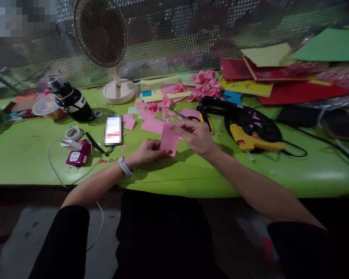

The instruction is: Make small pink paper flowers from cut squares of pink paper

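A pink rectangular strip of paper (169,138) is held up between both hands above the green table. My left hand (149,150) pinches its lower edge, thumb in front. At its upper right corner, my right hand (195,135) grips the paper between thumb and fingers. Scissors (189,117) lie just behind my right hand, partly hidden by it. Beyond the hands are more pink paper sheets (151,124), small pink scraps (169,115) and folded pink paper flowers (206,83).
A yellow glue gun (250,140) rests on a black round pad at right. Coloured paper sheets (279,87) are stacked behind it. On the left are a phone (113,131), a magenta power adapter (78,154), a tape roll (73,133), a black bottle (74,101) and a fan (118,91).
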{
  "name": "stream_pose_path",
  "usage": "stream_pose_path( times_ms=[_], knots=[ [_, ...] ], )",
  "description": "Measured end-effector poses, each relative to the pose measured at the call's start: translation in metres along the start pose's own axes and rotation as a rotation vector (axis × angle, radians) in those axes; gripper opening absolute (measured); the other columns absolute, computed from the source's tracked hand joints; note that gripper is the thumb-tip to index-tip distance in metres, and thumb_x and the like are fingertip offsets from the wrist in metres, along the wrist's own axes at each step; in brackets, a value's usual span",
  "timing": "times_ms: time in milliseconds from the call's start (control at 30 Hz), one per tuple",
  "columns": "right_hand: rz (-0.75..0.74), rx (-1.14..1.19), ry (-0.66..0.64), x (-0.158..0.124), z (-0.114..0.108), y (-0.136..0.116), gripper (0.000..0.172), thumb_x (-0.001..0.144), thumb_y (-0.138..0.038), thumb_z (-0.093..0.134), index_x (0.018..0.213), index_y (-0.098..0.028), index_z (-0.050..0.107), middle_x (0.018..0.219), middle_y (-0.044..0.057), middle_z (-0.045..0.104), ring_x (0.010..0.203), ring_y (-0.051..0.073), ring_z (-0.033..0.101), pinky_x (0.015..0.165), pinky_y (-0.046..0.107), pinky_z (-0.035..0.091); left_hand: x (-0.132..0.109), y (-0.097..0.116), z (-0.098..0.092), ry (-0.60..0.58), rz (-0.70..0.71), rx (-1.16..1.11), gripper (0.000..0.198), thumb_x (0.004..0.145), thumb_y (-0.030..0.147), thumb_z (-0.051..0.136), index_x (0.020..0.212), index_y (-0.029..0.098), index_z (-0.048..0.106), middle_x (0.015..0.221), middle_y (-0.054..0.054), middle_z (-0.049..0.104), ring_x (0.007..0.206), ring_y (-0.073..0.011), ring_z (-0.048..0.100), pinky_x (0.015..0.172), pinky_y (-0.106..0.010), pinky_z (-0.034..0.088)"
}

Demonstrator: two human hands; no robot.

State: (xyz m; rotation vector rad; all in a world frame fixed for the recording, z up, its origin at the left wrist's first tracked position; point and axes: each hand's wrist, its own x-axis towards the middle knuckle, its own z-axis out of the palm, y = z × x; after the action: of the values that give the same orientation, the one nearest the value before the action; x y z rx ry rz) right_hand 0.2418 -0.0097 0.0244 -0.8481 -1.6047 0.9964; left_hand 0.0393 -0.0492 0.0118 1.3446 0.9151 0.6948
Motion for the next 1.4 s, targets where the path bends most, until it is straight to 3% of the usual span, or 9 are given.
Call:
stream_pose_path(
  times_ms=[200,333,500,733,900,1100,1267,1400],
  knots=[
    [0.063,0.027,0.008,0.0,0.002,-0.002,0.037,0.08,-0.057,0.077,0.074,-0.022,0.068,0.074,0.001,0.062,0.068,0.015,0.056,0.064,0.032,0.05,0.002,-0.001,0.0,0.052,-0.004,-0.05,0.042,0.072,0.047,0.085,0.09,0.011,0.074,0.085,-0.011,0.077,0.07,-0.0143,0.07,0.068,-0.028,0.055],
    [0.183,-0.054,-0.161,0.002,0.005,0.0,0.051,0.073,-0.069,0.078,0.07,-0.021,0.059,0.066,-0.001,0.054,0.06,0.013,0.048,0.055,0.03,0.041,0.005,0.001,-0.003,0.115,0.007,-0.15,0.047,0.066,0.047,0.089,0.091,0.011,0.074,0.089,-0.009,0.078,0.076,-0.0146,0.073,0.081,-0.031,0.059],
    [0.1,-0.222,-0.189,0.003,0.008,0.002,0.059,0.075,-0.076,0.069,0.062,-0.022,0.051,0.06,-0.002,0.048,0.057,0.013,0.042,0.057,0.032,0.036,0.004,0.006,-0.007,0.119,-0.021,-0.175,0.04,0.071,0.043,0.087,0.094,0.012,0.074,0.089,-0.008,0.078,0.076,-0.0127,0.073,0.083,-0.03,0.06],
    [0.106,-0.241,-0.219,0.003,0.004,-0.003,0.058,0.078,-0.077,0.066,0.065,-0.022,0.052,0.062,-0.001,0.051,0.057,0.014,0.042,0.056,0.032,0.036,-0.001,0.016,-0.01,0.022,-0.114,-0.138,0.032,0.079,0.039,0.083,0.092,0.012,0.075,0.08,-0.008,0.077,0.069,-0.0133,0.073,0.067,-0.025,0.059],
    [0.142,-0.238,-0.176,0.003,0.005,-0.005,0.056,0.077,-0.074,0.069,0.065,-0.022,0.051,0.063,0.0,0.052,0.059,0.014,0.045,0.058,0.033,0.038,-0.001,0.017,-0.016,-0.02,-0.105,-0.131,0.026,0.083,0.035,0.08,0.091,0.012,0.073,0.085,-0.011,0.078,0.072,-0.0156,0.075,0.065,-0.025,0.059],
    [0.37,-0.108,-0.431,-0.002,0.008,-0.002,0.048,0.077,-0.066,0.072,0.076,-0.019,0.064,0.071,0.004,0.064,0.063,0.016,0.054,0.058,0.032,0.041,0.004,0.01,-0.018,0.091,-0.069,-0.127,0.018,0.088,0.029,0.075,0.088,0.011,0.072,0.081,-0.01,0.077,0.07,-0.0141,0.074,0.072,-0.028,0.06],
    [0.321,-0.047,-0.49,-0.001,0.005,-0.005,0.038,0.084,-0.057,0.068,0.079,-0.019,0.064,0.076,0.004,0.066,0.069,0.016,0.057,0.063,0.032,0.044,0.005,0.01,-0.02,0.078,-0.05,-0.14,0.021,0.087,0.031,0.075,0.089,0.01,0.071,0.082,-0.01,0.077,0.07,-0.0133,0.073,0.074,-0.029,0.06],
    [0.305,-0.126,-0.51,0.002,0.001,-0.006,0.034,0.089,-0.052,0.061,0.08,-0.02,0.06,0.076,0.003,0.063,0.068,0.016,0.055,0.063,0.032,0.042,0.006,0.012,-0.02,0.087,-0.037,-0.149,0.023,0.087,0.034,0.075,0.09,0.012,0.071,0.08,-0.007,0.077,0.07,-0.0116,0.072,0.074,-0.026,0.059]
  ],
)
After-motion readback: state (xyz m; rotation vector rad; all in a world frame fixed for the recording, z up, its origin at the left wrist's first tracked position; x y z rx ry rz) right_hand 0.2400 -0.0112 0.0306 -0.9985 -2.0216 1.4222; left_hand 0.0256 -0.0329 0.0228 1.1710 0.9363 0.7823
